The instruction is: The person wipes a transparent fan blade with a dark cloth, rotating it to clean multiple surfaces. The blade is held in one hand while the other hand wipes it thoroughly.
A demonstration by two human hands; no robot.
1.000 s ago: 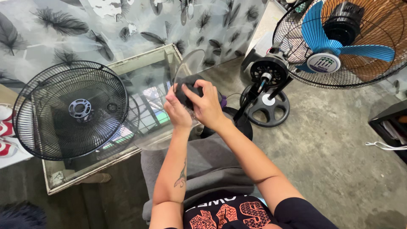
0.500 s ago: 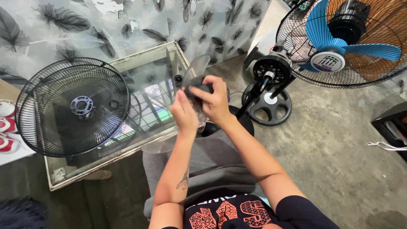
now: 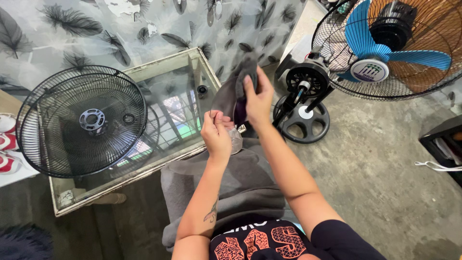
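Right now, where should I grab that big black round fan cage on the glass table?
Probably by the outer rim of the black fan guard, from its near edge. It lies flat on the glass table, and the rim looks like its stoutest part; the thin wires would likely bend.

Black printed shirt, tattooed left forearm (image 3: pixel 210 215)
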